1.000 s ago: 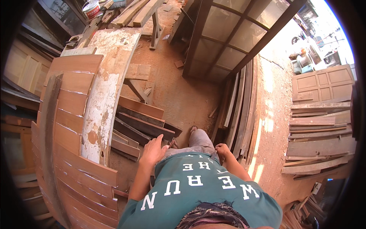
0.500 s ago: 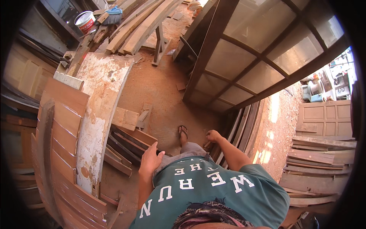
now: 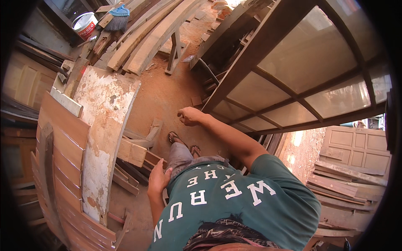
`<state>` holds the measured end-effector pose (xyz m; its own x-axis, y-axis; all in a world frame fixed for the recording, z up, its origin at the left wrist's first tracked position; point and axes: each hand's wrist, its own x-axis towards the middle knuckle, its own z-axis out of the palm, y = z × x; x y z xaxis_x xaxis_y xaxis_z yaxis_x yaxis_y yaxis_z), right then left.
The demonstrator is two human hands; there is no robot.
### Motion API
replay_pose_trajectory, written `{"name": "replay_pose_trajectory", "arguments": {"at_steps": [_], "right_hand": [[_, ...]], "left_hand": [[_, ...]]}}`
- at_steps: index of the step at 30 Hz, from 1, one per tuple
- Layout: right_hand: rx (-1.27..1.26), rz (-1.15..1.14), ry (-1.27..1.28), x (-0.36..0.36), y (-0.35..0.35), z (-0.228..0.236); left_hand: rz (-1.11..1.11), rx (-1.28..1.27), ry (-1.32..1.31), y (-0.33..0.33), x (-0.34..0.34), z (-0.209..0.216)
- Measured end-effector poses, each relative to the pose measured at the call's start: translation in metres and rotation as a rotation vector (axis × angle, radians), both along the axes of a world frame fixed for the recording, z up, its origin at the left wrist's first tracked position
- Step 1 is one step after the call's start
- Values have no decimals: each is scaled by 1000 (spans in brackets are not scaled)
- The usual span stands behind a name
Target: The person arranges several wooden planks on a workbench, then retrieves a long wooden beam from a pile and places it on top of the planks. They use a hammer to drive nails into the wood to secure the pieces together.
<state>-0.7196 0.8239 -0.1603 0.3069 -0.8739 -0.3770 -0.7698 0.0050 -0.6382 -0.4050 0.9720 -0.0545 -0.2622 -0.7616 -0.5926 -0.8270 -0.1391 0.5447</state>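
My left hand (image 3: 158,178) hangs beside my shorts (image 3: 178,159), its fingers stretched out and holding nothing. A stack of wooden boards (image 3: 153,159) lies just beyond it. My right hand (image 3: 190,116) reaches forward over the dusty floor, fingers curled in, with nothing showing in them. Close to its far side stands a large dark wooden frame with glass panes (image 3: 289,98), leaning at a slant. No touch between hand and frame can be made out. Two sandalled feet (image 3: 175,137) show below, one ahead of the other.
To the left stand a peeling white panel (image 3: 98,167) and a brown slatted panel (image 3: 63,146). Curved timbers (image 3: 163,37), a blue-topped brush (image 3: 118,19) and a white bucket (image 3: 85,25) are at the far left. Stacked planks (image 3: 339,184) and a panelled door (image 3: 356,146) lie right.
My right hand has swung forward and left from beside my body. The view has shifted, the glazed frame looks nearer, and a second foot shows. My left hand stays low.
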Motion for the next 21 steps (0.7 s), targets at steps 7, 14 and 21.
{"name": "replay_pose_trajectory", "arguments": {"at_steps": [7,14,21], "right_hand": [[-125,-5,-72,25,-180,41],[-410,-594,-300,-92,-376,87],[-691,-1695,-293,-410,-404,34]], "left_hand": [[99,71,85,-78,-20,7],[226,180,181,-133,-8,-2],[254,304,219,-198,-19,10]]}}
